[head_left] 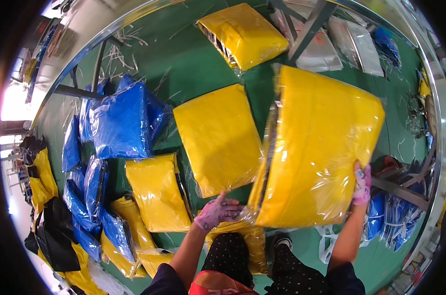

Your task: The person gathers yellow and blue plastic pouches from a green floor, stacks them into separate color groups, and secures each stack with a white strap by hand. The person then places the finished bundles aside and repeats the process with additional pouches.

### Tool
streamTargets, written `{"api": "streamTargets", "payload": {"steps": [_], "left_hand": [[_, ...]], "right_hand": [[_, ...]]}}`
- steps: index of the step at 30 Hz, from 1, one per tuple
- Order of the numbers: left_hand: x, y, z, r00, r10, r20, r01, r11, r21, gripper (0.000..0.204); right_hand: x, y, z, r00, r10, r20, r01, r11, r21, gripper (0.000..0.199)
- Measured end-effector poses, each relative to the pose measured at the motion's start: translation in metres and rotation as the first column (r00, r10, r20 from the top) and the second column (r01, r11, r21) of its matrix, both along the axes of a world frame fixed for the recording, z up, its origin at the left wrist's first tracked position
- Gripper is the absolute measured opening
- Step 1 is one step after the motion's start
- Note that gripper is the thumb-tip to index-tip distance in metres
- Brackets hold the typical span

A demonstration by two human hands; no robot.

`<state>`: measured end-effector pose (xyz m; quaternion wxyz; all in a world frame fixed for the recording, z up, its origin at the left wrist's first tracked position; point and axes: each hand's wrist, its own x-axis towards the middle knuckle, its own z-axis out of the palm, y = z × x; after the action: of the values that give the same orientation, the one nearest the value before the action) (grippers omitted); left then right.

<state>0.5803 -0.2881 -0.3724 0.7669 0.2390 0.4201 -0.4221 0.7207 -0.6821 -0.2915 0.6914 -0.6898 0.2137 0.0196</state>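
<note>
My right hand (362, 184), in a pink patterned glove, is closed on the right edge of a large folded yellow fabric bundle (323, 147) in clear plastic wrap. The bundle is raised and tilted, with a dark layered edge along its left side. My left hand (219, 212), gloved the same way, has its fingers stretched out beside the bundle's lower left corner. Whether its fingertips touch the plastic I cannot tell. Just beyond that hand a second yellow wrapped bundle (215, 137) lies flat, and another yellow bundle (159, 194) is to its left.
Blue wrapped bundles (122, 120) are piled on the green floor (159, 54) at left. One more yellow bundle (245, 37) lies at the far side. Clear plastic bags (355, 44) lie far right, behind a metal table leg (311, 29). A metal bar (400, 191) stands right of my right hand.
</note>
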Motion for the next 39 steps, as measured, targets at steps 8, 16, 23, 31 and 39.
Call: {"api": "streamTargets", "payload": {"steps": [8, 16, 23, 31, 39], "left_hand": [[0.081, 0.078, 0.076, 0.632, -0.34, 0.697, -0.281, 0.737, 0.615, 0.031], [0.13, 0.109, 0.015, 0.195, -0.925, 0.327, -0.789, 0.049, 0.612, 0.016], [0.103, 0.1, -0.022, 0.624, 0.259, 0.737, -0.568, 0.799, 0.2, 0.045], [0.099, 0.079, 0.046, 0.779, 0.349, 0.522, -0.472, 0.873, 0.121, 0.049], [0.037, 0.051, 0.134, 0.758, 0.081, 0.647, -0.47, 0.756, 0.456, 0.047]], "right_hand": [[0.092, 0.146, 0.014, 0.739, 0.643, 0.203, -0.673, 0.686, 0.277, 0.013], [0.11, 0.201, -0.047, 0.801, 0.594, 0.075, -0.355, 0.371, 0.858, 0.038], [0.085, 0.221, -0.153, 0.872, 0.489, -0.008, -0.406, 0.715, -0.568, 0.066], [0.072, 0.231, -0.026, 0.74, 0.666, -0.091, -0.537, 0.667, 0.517, 0.059], [0.016, 0.19, 0.038, 0.755, 0.652, 0.072, -0.542, 0.557, 0.629, 0.057]]}}
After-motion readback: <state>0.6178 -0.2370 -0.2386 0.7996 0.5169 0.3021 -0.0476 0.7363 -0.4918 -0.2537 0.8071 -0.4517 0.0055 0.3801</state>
